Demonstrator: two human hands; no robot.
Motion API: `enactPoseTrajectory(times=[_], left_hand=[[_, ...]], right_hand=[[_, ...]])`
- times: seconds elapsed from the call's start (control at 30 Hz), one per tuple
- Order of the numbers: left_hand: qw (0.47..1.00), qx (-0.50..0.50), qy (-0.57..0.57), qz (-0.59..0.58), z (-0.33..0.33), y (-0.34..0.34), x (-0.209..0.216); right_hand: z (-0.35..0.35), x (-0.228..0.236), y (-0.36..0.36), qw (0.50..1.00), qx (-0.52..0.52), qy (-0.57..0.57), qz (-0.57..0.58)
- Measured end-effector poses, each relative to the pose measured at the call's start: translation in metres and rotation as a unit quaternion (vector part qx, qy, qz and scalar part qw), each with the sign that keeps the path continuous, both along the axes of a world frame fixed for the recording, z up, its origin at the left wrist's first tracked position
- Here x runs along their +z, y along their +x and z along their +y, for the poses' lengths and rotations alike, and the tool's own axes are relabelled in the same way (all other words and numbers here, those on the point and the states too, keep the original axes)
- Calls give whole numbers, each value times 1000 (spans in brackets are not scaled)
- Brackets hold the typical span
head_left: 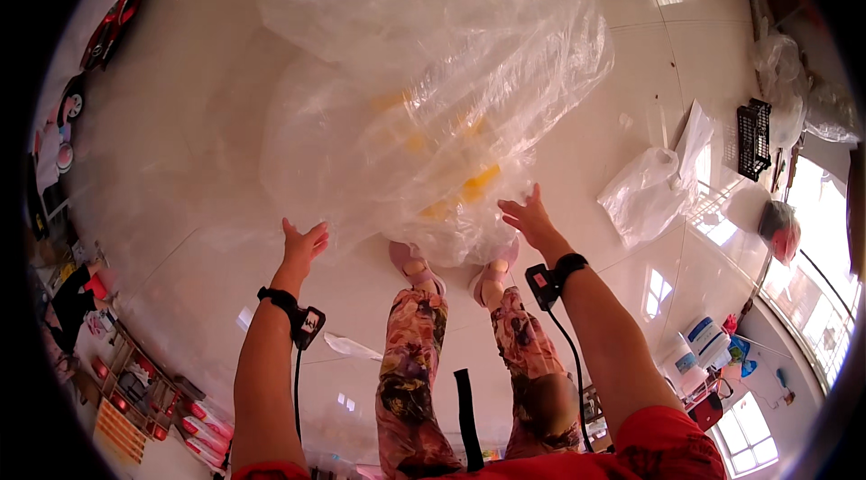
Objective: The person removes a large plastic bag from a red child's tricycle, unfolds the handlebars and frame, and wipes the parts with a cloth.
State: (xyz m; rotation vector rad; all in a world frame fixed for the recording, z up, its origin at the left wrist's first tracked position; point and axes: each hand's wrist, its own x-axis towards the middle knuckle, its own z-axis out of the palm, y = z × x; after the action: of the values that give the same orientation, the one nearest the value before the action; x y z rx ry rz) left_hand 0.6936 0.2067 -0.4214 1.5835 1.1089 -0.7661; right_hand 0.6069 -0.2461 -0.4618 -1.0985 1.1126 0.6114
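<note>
A large sheet or bag of clear plastic film [451, 38] spreads in loose, wrinkled folds in front of me, reaching back to my feet. Yellow pieces [481, 180] show on or through its nearer part; their kind I cannot make out. By the film's near left edge is my left hand [305, 247], fingers apart and nothing seen in its grasp. My right hand [530, 216] is at the near right edge, also with spread fingers. Whether either hand touches the film is unclear. Each wrist wears a black strap with a small device and cable.
Another crumpled clear bag [642, 191] lies on the tiled floor to the right. Beyond it stands a black plastic crate [753, 139]. Shelves with red goods [135, 381] line the lower left. A white bucket [678, 363] stands at the lower right. A paper scrap [352, 346] lies near my feet.
</note>
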Motion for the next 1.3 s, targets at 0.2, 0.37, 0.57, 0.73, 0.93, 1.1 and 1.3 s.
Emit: enactPoseTrajectory(times=[0.2,0.37,0.57,0.73,0.93,1.1,1.3], left_hand=[[984,-30,-168,56,-57,-18,-30],[992,39,-114,-25,-51,-38,48],[981,132,-63,-130,84,-56,185],[973,194,83,-99,130,-104,269],[988,92,84,94,128,-208,273],[947,-279,139,74,25,-201,312],[873,-347,-332,-84,-248,-127,409]], right_hand=[[59,8,-17,954,291,14,-65],[-37,73,-123,956,280,-82,2],[-237,212,-260,930,-23,-319,180],[-322,337,-362,860,-211,-438,156],[-294,423,-303,924,-155,-346,42],[-163,454,-249,963,80,-246,-75],[-24,516,-218,809,461,-234,-278]])
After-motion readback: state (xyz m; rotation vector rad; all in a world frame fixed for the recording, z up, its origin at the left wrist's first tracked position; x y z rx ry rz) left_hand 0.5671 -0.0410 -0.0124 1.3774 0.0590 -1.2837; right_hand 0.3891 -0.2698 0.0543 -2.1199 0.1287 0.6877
